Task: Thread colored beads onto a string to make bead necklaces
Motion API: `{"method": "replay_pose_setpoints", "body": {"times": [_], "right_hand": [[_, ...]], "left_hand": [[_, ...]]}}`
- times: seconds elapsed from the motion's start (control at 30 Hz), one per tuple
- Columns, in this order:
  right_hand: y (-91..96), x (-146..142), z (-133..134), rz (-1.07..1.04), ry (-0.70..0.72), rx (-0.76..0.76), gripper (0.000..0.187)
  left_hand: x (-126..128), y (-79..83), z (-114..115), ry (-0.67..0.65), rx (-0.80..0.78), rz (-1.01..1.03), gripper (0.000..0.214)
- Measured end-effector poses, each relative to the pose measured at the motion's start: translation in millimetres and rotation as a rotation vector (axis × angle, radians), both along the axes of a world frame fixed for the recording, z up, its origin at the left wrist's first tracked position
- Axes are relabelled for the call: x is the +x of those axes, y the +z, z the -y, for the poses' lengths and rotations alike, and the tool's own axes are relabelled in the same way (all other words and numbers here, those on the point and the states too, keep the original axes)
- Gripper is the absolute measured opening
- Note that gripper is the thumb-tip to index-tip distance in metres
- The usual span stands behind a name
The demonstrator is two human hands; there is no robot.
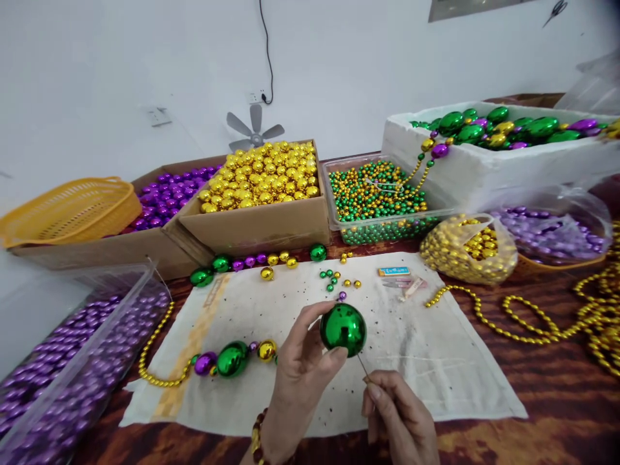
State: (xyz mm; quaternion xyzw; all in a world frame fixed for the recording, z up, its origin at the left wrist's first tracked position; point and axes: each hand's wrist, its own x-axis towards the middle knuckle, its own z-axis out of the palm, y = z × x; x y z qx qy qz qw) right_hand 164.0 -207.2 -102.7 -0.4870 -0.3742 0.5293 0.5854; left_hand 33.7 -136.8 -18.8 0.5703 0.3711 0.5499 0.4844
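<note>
My left hand [301,371] grips a large shiny green bead [343,330] between thumb and fingers, above the white cloth [232,403]. My right hand [400,416] pinches a thin needle [363,367], whose far end meets the lower right of that bead. Whether it has gone into the hole cannot be made out. Left of my left wrist lies a strung row with a green bead [233,359], a purple bead [205,363] and a gold bead [267,350], joined to a gold bead chain [157,381]. Small green beads [330,280] and a small purple bead [342,296] lie just beyond.
Behind the cloth stand a carton of gold beads [252,223], a clear tub of small beads [382,223] and a white foam box [484,165]. A bin of purple beads [145,284] is left. Bagged gold beads [467,252] and a thread snipper [394,283] lie right.
</note>
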Motion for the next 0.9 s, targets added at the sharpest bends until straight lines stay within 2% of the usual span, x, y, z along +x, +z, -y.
{"method": "replay_pose_setpoints", "body": {"times": [0.13, 0.27, 0.5, 0.63, 0.8, 0.9], "right_hand": [[0.6, 0.5, 3.6, 0.0, -0.004, -0.033, 0.026], [0.9, 0.1, 5.7, -0.005, -0.015, -0.043, 0.03], [1.0, -4.5, 7.2, 0.069, 0.026, -0.047, 0.032], [5.0, -6.5, 5.9, 0.126, 0.077, -0.063, 0.032], [7.9, -7.7, 5.5, 0.234, 0.05, -0.015, 0.038], [8.3, -8.1, 2.5, 0.265, 0.036, -0.015, 0.038]], "left_hand": [[-1.8, -3.4, 1.3, -0.005, -0.029, 0.049, 0.042], [-2.8, -6.6, 0.8, 0.018, -0.126, 0.147, 0.039], [-3.0, -4.5, -2.8, 0.003, -0.261, 0.252, 0.035], [-4.2, -0.8, -3.9, -0.007, -0.309, 0.262, 0.035], [-7.7, 2.2, -6.0, 0.003, -0.326, 0.249, 0.033], [-7.7, 0.9, -4.5, -0.038, -0.311, 0.206, 0.034]]}}
